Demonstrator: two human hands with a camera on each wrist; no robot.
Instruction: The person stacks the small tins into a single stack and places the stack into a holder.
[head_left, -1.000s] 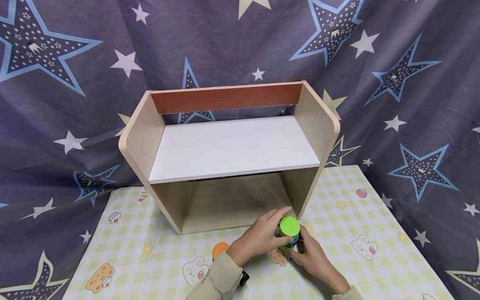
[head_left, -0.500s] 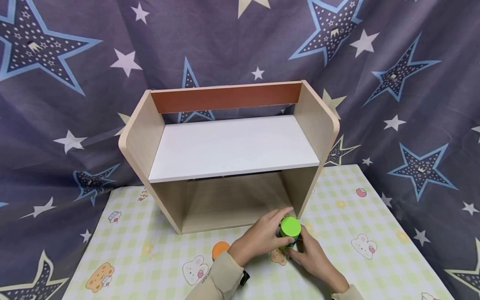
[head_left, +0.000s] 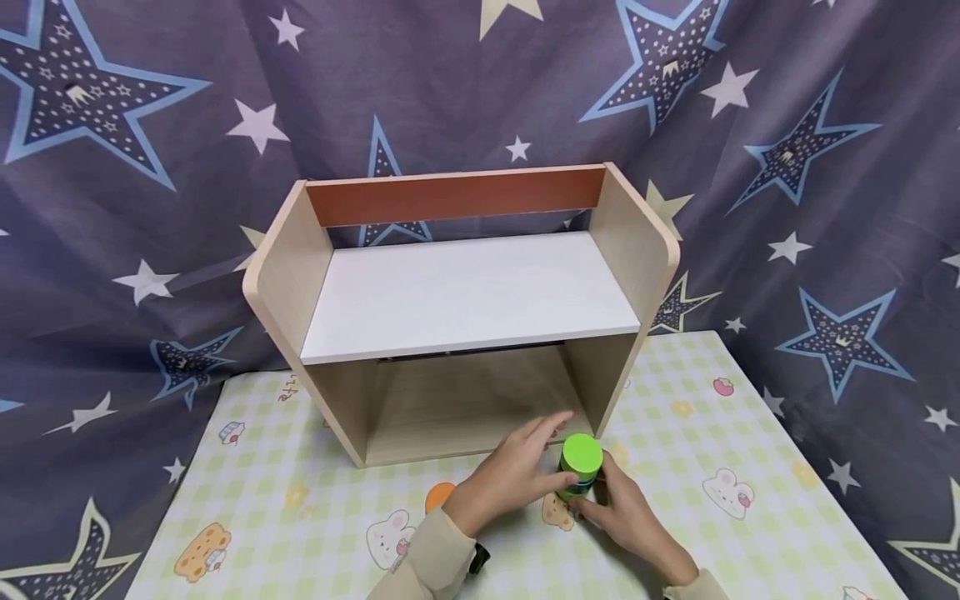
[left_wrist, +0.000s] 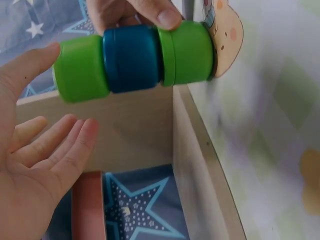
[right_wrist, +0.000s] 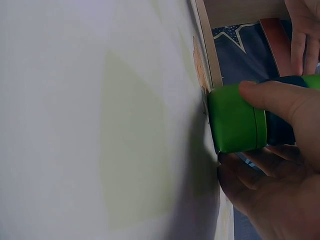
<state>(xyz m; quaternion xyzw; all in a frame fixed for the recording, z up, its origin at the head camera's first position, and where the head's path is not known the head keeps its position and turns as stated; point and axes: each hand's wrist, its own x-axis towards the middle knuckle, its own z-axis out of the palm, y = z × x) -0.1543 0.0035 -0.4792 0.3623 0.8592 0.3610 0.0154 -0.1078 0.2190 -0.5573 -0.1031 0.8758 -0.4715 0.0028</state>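
Note:
Three rounded cylinders stand stacked upright in front of the shelf's lower right corner: a green top cylinder (head_left: 582, 454), a dark blue middle cylinder (left_wrist: 132, 59) and a green bottom cylinder (right_wrist: 232, 120). The bottom one stands on the patterned tablecloth, and my right hand (head_left: 630, 512) grips it low from the right, thumb on one side and fingers on the other. On the left of the stack, my left hand (head_left: 506, 475) has its fingers spread and held off the cylinders. Its thumb tip is right at the top cylinder in the left wrist view.
A wooden two-level shelf (head_left: 472, 296) with a white upper board and a reddish back rail stands behind the hands. An orange round piece (head_left: 438, 496) lies partly hidden beside the left forearm. A starry curtain (head_left: 465, 83) hangs behind the table.
My left hand's fingers have come away from the stack and shifted slightly left. The right hand keeps its grip, and the stack stays in place.

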